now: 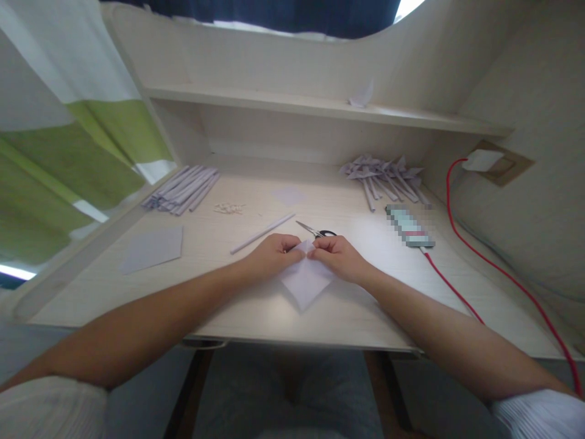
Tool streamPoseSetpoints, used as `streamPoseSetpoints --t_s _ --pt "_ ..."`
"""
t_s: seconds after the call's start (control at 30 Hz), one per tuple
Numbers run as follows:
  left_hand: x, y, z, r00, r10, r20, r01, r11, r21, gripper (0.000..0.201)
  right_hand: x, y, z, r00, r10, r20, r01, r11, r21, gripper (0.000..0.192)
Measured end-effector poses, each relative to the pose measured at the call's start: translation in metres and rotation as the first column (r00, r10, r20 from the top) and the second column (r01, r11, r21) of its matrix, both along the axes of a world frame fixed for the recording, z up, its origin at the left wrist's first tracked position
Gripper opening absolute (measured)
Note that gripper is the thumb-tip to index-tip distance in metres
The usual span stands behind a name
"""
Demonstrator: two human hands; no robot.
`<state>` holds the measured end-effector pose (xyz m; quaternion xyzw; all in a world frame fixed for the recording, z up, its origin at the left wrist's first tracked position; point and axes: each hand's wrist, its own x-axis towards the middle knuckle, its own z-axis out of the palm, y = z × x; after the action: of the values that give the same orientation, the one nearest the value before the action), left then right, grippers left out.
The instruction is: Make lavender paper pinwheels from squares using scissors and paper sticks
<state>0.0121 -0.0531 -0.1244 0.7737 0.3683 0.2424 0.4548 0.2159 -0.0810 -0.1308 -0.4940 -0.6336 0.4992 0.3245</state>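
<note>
Between my hands is a square sheet of white paper (pixel 305 286), turned so one corner points toward me. My left hand (pixel 278 253) pinches its upper left side, thumb on top. My right hand (pixel 337 256) pinches the upper right side, its thumb close to the other. The paper's far corner stands up a little between the fingertips. Just beyond my right hand lie scissors (pixel 320 231) with black handles, partly hidden by that hand. A rolled paper stick (pixel 262 234) lies slantwise beyond my left hand.
Several paper sticks (pixel 185 190) are piled at the back left, near a paper stack (pixel 153 249) and small pale bits (pixel 229 208). Several paper pinwheels (pixel 384 174) lie back right. A phone (pixel 409 225) charges by a red cable (pixel 450 283). A shelf (pixel 256 100) overhangs the desk.
</note>
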Motion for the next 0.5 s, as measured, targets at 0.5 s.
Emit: streamPoseSetpoints --t_s 0.5 --pt "0.000 -0.006 0.010 1.000 -0.011 0.018 0.013 0.995 -0.102 0.025 0.002 -0.002 -0.003 0.999 0.012 0.031 -0.014 0.998 0.058 0.021"
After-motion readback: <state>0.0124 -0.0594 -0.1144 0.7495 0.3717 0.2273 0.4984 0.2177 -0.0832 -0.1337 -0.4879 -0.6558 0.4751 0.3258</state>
